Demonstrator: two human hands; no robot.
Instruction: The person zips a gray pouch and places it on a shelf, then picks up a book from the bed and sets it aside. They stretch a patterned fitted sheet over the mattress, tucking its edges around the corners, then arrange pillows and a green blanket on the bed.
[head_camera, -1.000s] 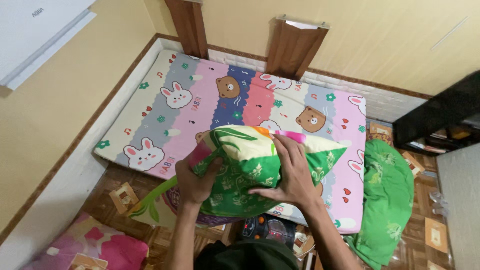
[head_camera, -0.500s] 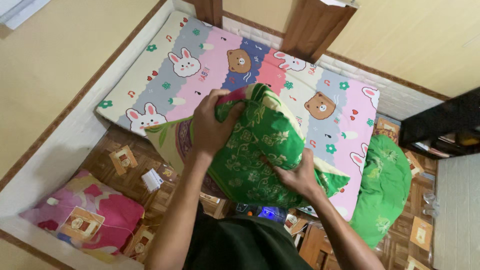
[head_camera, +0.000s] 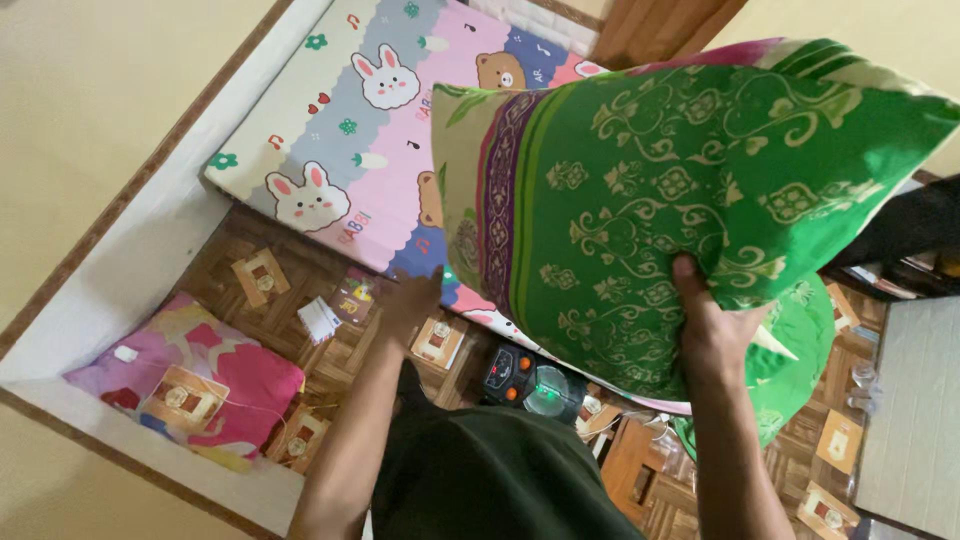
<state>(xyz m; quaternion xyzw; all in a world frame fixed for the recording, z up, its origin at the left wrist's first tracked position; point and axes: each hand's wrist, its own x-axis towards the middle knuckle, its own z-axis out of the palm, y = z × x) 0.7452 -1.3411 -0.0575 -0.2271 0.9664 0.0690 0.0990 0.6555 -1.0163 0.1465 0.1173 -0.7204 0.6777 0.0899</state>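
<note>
Pillow (head_camera: 690, 210) now lifting well clear of the mattress (head_camera: 370, 130); half a second back we were pressing it low. Our right hand (head_camera: 715, 335) is pinching its lower edge. Our left hand (head_camera: 410, 300) is hanging free below, fingers loosely open.

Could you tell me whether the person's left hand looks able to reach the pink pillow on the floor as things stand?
Probably yes: the left hand hangs free beside the raised green pillow, and nothing lies between it and the pink pillow, though a bend down looks needed.
</note>
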